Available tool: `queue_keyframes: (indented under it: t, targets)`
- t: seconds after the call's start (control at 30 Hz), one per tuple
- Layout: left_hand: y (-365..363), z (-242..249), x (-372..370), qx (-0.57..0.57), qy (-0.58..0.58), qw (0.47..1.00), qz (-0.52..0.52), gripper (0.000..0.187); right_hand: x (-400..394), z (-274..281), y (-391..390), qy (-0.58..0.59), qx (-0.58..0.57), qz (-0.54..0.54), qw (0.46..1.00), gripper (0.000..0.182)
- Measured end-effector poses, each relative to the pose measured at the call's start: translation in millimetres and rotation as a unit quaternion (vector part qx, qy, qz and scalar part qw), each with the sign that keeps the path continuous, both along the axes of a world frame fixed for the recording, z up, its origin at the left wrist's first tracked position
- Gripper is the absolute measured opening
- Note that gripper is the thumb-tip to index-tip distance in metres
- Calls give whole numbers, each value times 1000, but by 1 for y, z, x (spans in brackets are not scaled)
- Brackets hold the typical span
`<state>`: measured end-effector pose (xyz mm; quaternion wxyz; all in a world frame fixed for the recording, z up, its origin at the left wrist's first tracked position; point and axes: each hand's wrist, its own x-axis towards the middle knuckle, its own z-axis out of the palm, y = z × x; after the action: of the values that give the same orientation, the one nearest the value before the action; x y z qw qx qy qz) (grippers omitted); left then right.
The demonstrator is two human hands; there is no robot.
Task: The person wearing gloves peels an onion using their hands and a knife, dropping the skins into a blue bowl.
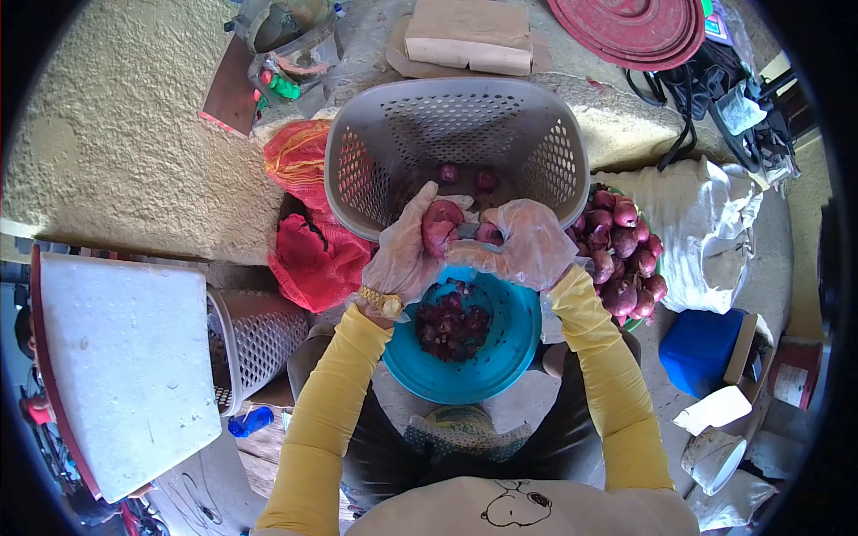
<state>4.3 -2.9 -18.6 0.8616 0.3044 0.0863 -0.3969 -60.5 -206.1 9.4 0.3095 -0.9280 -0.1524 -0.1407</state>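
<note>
My left hand (407, 246), in a clear plastic glove with a gold bracelet or watch at the wrist, is closed around a red onion (441, 228). My right hand (527, 246), gloved the same way, grips a small knife (466, 231); its short grey blade shows beside the onion, while most of the handle is hidden by the fingers. Both hands are above the far rim of a blue basin (460, 384), which holds dark red onion skins and pieces (453, 322). Just beyond the hands stands a grey perforated basket (456, 89) with a few onions in it.
Red onions (621, 255) are heaped in a green container at right, beside a white sack (706, 223) and a blue container (702, 353). Red mesh bags (313, 259), another perforated basket (264, 339) and a white-topped table (130, 366) stand at left. Cardboard (469, 34) lies behind.
</note>
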Motion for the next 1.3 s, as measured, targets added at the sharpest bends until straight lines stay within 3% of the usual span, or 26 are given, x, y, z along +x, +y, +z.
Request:
queue_keyframes:
  t: [0.27, 0.6, 0.67, 0.77, 0.8, 0.83, 0.87, 1.1, 1.17, 1.3]
  targets:
    - [2, 2, -7, 40, 16, 999, 22, 57, -3, 5, 2, -10, -27, -2, 1000, 66]
    - [11, 0, -8, -1, 73, 997, -1, 58, -3, 6, 7, 27, -3, 22, 999, 62]
    - [13, -4, -12, 93, -68, 993, 9, 56, -1, 0, 5, 45, -48, 60, 996, 59]
    - [15, -8, -18, 228, -275, 934, 22, 54, -3, 2, 4, 45, -74, 86, 993, 56]
    - [15, -2, -16, 229, -275, 934, 23, 54, -4, 4, 6, 45, -74, 87, 993, 56]
    - [15, 7, -12, 140, -125, 982, 32, 54, -5, 7, 9, 65, -77, 95, 990, 57]
    - [16, 12, -8, 47, 29, 998, 40, 54, -6, 8, 12, 86, -81, 104, 988, 58]
    - [29, 4, 1, 45, 61, 994, 75, 56, -13, -14, 25, 147, -81, 175, 970, 65]
    - [33, -3, 1, 59, 26, 995, 76, 57, -18, -18, 37, 248, -165, 130, 946, 70]
    - [35, -9, 4, 79, -32, 993, 77, 59, -24, -32, 41, 281, -207, 124, 929, 75]
